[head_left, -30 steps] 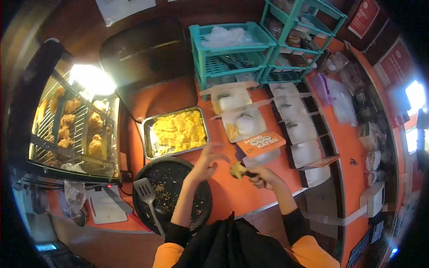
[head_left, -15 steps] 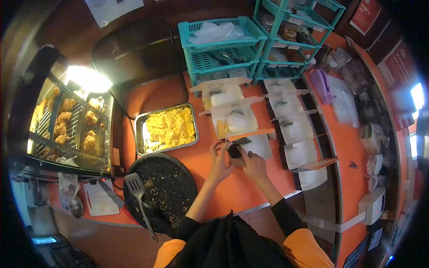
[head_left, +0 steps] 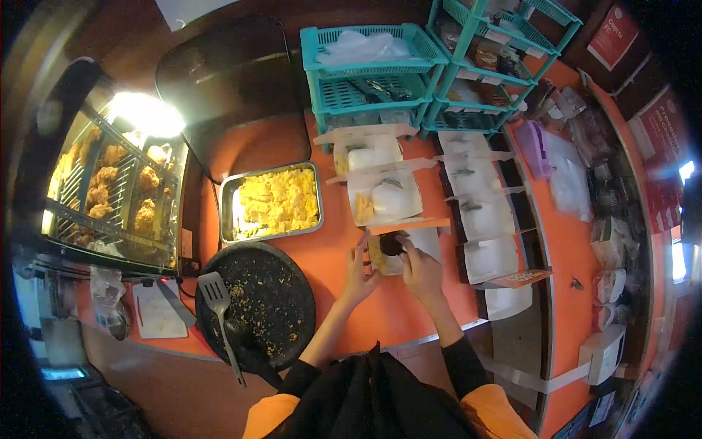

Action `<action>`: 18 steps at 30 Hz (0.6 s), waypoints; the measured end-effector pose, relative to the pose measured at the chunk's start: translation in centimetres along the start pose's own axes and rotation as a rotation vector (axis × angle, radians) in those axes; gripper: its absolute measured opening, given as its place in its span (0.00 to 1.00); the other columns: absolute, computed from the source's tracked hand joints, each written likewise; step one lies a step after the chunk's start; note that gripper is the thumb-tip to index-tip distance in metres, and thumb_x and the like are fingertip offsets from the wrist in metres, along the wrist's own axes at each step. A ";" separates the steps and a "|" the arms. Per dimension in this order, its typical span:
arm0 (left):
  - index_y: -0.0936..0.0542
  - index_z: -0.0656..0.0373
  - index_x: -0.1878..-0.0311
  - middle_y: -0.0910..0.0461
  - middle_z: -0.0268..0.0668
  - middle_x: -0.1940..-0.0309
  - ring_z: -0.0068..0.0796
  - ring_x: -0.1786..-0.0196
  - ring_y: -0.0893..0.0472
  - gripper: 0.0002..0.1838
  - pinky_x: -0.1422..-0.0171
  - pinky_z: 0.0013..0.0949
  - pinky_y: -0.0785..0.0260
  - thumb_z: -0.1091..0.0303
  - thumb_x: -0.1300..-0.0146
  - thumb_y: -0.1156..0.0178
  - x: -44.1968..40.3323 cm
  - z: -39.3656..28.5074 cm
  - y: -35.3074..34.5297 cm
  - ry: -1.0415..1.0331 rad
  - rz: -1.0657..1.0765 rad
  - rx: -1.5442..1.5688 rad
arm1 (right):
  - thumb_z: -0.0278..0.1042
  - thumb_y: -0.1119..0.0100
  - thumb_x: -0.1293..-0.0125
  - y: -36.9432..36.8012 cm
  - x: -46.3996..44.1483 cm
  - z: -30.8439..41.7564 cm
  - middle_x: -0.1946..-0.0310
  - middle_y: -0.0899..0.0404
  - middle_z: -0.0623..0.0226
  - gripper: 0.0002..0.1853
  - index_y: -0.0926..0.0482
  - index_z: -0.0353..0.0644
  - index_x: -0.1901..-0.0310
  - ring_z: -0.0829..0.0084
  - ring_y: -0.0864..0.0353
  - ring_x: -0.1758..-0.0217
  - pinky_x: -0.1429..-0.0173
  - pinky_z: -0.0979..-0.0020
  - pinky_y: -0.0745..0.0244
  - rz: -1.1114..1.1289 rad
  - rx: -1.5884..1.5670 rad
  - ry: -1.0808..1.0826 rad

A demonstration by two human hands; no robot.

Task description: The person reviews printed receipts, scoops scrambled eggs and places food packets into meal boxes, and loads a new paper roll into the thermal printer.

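Observation:
My right hand (head_left: 423, 272) grips a small dark round scoop (head_left: 392, 244) over the nearest open white box (head_left: 426, 244). Yellow food (head_left: 377, 253) lies at the left side of that box. At the box's left edge is my left hand (head_left: 358, 276), its fingers closed round the rim. Behind stand more boxes holding white rice (head_left: 390, 199) and yellow pieces. To the left, a metal tray (head_left: 319, 219) is full of chopped yellow food (head_left: 278, 201).
A black pan (head_left: 292, 293) with a spatula (head_left: 217, 300) lies front left, below a lit display case (head_left: 180, 212) of fried food. Green racks (head_left: 373, 69) stand at the back. Another row of rice boxes (head_left: 486, 219) runs on the right.
The scoop has moved from in front of the box to over it, and yellow food now shows inside. My left hand has gone from the scoop to the box's left edge.

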State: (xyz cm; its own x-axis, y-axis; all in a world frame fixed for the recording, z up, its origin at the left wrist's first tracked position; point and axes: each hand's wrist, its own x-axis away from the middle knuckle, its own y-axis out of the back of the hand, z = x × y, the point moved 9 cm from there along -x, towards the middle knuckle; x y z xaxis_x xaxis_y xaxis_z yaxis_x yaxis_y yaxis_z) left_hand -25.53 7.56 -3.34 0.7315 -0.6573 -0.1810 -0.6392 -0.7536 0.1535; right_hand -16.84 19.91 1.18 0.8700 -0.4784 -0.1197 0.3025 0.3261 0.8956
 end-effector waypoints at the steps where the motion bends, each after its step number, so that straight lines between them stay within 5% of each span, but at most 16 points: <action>1: 0.46 0.61 0.28 0.40 0.46 0.35 0.48 0.41 0.35 0.42 0.40 0.42 0.30 0.80 0.49 0.42 1.0 1.0 -0.6 0.005 0.001 0.001 | 0.36 0.50 0.32 0.1 0.5 -0.2 0.71 0.20 0.60 0.20 0.31 0.56 0.38 0.55 0.20 0.68 0.68 0.59 0.26 0.004 0.000 -0.002; 3: 0.44 0.61 0.30 0.39 0.52 0.40 0.51 0.42 0.35 0.40 0.40 0.44 0.30 0.79 0.49 0.42 1.4 3.4 -0.8 -0.049 -0.090 -0.099 | 0.37 0.51 0.33 -2.1 0.6 -2.7 0.62 0.20 0.51 0.22 0.35 0.50 0.36 0.54 0.21 0.62 0.58 0.56 0.25 0.228 -0.275 -0.289; 6: 0.41 0.63 0.33 0.38 0.55 0.45 0.54 0.43 0.35 0.37 0.41 0.46 0.30 0.78 0.50 0.43 1.9 4.4 -0.7 -0.004 -0.090 -0.169 | 0.37 0.53 0.30 0.6 0.3 -3.6 0.58 0.21 0.47 0.20 0.34 0.44 0.38 0.55 0.20 0.57 0.53 0.59 0.27 -0.070 -0.635 -0.089; 8: 0.39 0.65 0.37 0.38 0.56 0.46 0.57 0.43 0.35 0.34 0.42 0.47 0.30 0.77 0.50 0.43 1.9 4.5 -0.6 0.031 -0.111 -0.124 | 0.37 0.54 0.29 0.2 -0.5 -4.7 0.60 0.21 0.48 0.20 0.33 0.42 0.38 0.59 0.20 0.57 0.51 0.63 0.28 -0.102 -0.443 0.020; 10: 0.38 0.65 0.39 0.38 0.55 0.48 0.56 0.43 0.34 0.32 0.41 0.48 0.31 0.78 0.50 0.43 1.5 5.3 -1.0 0.019 -0.034 -0.208 | 0.41 0.54 0.27 -1.8 -1.1 -5.1 0.63 0.21 0.54 0.20 0.33 0.42 0.38 0.65 0.20 0.59 0.52 0.65 0.29 0.130 -0.572 -0.148; 14: 0.37 0.65 0.41 0.37 0.52 0.51 0.52 0.44 0.34 0.29 0.43 0.46 0.32 0.78 0.50 0.44 1.9 4.6 -0.8 0.050 -0.118 0.025 | 0.46 0.55 0.27 -3.6 -0.5 -3.2 0.67 0.22 0.59 0.23 0.33 0.42 0.37 0.68 0.23 0.63 0.54 0.65 0.30 0.227 -0.716 -0.134; 16: 0.35 0.65 0.43 0.36 0.48 0.54 0.46 0.48 0.31 0.27 0.46 0.43 0.32 0.79 0.50 0.45 2.1 4.7 -0.5 0.190 -0.140 0.208 | 0.43 0.54 0.27 -3.5 -0.9 -3.8 0.69 0.23 0.67 0.21 0.32 0.41 0.37 0.81 0.36 0.72 0.68 0.76 0.38 0.218 -0.676 -0.134; 18: 0.34 0.63 0.42 0.34 0.45 0.57 0.42 0.52 0.29 0.27 0.48 0.39 0.32 0.80 0.49 0.44 2.6 6.8 -0.1 -0.113 -0.150 -0.149 | 0.43 0.54 0.27 -4.4 -0.9 -3.8 0.69 0.23 0.68 0.21 0.31 0.41 0.37 0.81 0.36 0.72 0.68 0.76 0.38 0.242 -0.681 -0.087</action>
State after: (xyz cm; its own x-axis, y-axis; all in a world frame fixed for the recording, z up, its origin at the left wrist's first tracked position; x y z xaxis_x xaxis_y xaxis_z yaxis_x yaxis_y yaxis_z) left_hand -25.14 5.97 -10.42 0.7794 -0.5394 -0.3188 -0.4768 -0.8407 0.2568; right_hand -17.46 22.00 -4.29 0.9176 -0.3826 0.1083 0.3054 0.8525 0.4243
